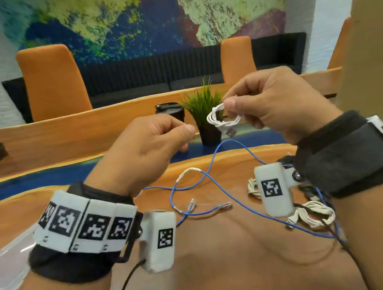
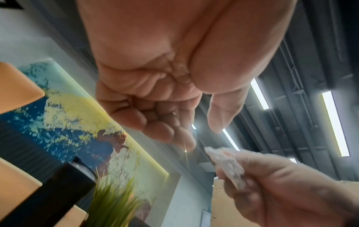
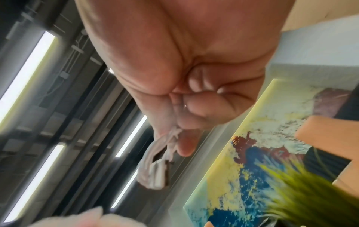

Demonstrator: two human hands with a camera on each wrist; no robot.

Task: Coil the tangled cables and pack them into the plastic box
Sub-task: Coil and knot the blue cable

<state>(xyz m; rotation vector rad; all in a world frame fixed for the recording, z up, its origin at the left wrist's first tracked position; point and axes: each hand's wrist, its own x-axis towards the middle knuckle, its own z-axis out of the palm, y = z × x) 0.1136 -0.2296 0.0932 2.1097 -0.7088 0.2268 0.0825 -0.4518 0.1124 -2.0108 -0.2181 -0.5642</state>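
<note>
My right hand (image 1: pixel 265 106) is raised above the table and pinches a small coiled white cable (image 1: pixel 224 118) between thumb and fingers; a connector hangs below the coil. The right wrist view shows the same coil (image 3: pixel 153 162) dangling from the fingertips. My left hand (image 1: pixel 158 144) hovers just left of the coil with fingers curled into the palm (image 2: pixel 155 107) and nothing visible in them. A loose blue cable (image 1: pixel 212 164) sprawls over the wooden table. More white cables (image 1: pixel 314 214) and dark ones lie tangled under my right wrist. The clear plastic box (image 1: pixel 4 266) sits at the near left, partly behind my left forearm.
A potted green plant (image 1: pixel 203 109) and a black lidded cup (image 1: pixel 170 110) stand just beyond my hands. A tall cardboard sheet (image 1: pixel 372 48) rises at the right edge. Orange chairs (image 1: pixel 53 82) line the table's far side.
</note>
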